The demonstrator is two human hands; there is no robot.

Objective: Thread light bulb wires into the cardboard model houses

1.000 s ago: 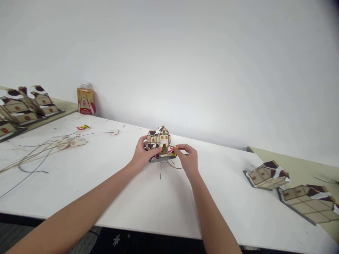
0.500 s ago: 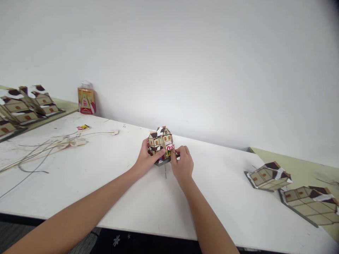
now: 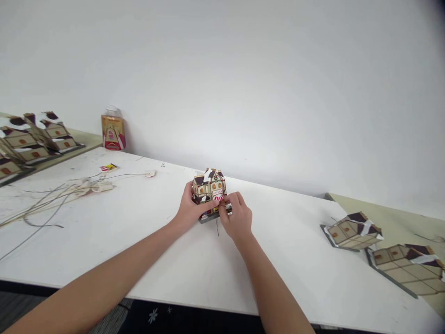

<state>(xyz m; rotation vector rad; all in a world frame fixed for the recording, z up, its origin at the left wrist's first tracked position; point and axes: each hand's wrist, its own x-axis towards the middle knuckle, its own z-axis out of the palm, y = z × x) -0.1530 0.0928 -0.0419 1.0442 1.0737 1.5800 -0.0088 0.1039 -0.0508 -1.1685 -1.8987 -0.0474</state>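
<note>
A small model house with a snowy roof, yellow windows and a red-and-white striped awning is held over the white table. My left hand wraps its left side, thumb across the lower front. At the lower right front, my right hand has its thumb and fingers pinched together by the awning. What sits between those fingertips is hidden. A thin dark wire hangs below the grey base of the house.
Loose wires with pale pieces and a small striped piece lie on the left of the white table. Behind them stands a bottle. More model houses line the right; others are at far left.
The house has turned so its front faces me more and has shifted slightly left and down. My right hand has moved a little left with its fingertips closer to the awning.
</note>
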